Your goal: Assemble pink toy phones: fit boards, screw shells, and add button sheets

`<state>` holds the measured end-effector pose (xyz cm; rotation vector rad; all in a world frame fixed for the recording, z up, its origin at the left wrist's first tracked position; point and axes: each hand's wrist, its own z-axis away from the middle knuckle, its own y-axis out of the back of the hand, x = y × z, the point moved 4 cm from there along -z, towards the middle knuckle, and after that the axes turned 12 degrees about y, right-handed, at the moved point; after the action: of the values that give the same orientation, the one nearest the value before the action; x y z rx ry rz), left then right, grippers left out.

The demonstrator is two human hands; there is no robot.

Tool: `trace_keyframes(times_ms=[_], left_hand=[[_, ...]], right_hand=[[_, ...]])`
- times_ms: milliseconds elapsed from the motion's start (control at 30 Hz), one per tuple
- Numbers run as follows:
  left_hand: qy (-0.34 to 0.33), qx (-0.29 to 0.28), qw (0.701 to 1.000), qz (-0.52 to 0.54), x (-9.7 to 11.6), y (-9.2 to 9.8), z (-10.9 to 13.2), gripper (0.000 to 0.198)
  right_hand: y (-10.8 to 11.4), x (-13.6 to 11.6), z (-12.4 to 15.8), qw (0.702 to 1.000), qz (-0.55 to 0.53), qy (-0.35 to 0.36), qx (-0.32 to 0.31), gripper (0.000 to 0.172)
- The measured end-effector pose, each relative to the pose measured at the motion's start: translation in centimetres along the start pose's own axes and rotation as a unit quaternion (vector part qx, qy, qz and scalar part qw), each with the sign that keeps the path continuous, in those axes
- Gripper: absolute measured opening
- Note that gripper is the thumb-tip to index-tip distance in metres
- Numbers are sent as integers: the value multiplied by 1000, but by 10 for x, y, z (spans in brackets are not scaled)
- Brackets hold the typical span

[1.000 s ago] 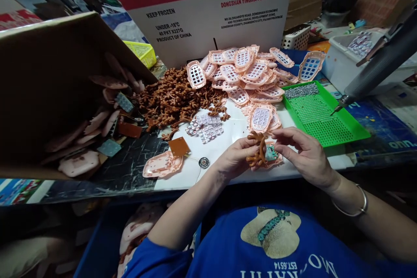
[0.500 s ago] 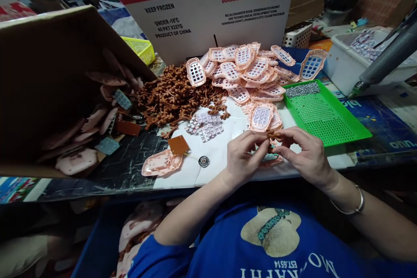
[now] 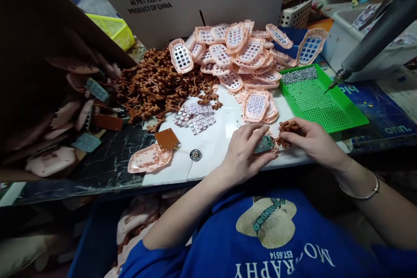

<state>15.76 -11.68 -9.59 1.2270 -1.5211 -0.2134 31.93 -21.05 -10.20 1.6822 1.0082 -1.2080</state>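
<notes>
Two containers: cardboard box (image 3: 39, 74), left, tipped open, holds pink casings and circuit boards; green tray (image 3: 325, 106), right, holds screws (image 3: 299, 74) along its far edge. Since 0.5 s ago: hands lowered to table (image 3: 107, 169) and parted. The left hand (image 3: 243, 156) grips pink shell (image 3: 265, 143), thumb against fingers. The right hand (image 3: 309, 139) pinches brown rubber piece (image 3: 286, 129) in its fingertips, just right of the shell.

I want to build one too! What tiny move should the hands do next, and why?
Probably slide the brown rubber piece, pinched in the right hand, over onto the green board that the left hand holds down on the white sheet. The two parts sit side by side, and the rubber piece is not yet lying on the board.
</notes>
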Motion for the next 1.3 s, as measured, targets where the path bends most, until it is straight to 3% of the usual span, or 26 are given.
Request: trace_keyframes(times_ms=[67, 167, 633, 767, 967, 1100, 1300], left_hand=[[11, -43, 998, -40, -7, -6, 7, 64], [33, -66, 996, -52, -13, -12, 13, 52], [22, -67, 997, -39, -17, -11, 15, 50], [12, -63, 997, -36, -16, -10, 14, 50], [17, -71, 997, -23, -17, -9, 12, 49], [15, -68, 997, -16, -18, -9, 12, 49], [7, -60, 998, -16, -18, -8, 11, 49]], right_hand=[[4, 4, 4, 1000, 10, -12, 8, 28], [4, 8, 7, 999, 42, -19, 13, 35], [-3, 13, 0, 992, 108, -46, -42, 36], [-4, 11, -1, 983, 180, -10, -42, 29], [-7, 3, 0, 939, 325, 83, -76, 28], [-5, 4, -3, 942, 312, 104, -71, 27], [-1, 10, -6, 971, 226, 58, -41, 24]])
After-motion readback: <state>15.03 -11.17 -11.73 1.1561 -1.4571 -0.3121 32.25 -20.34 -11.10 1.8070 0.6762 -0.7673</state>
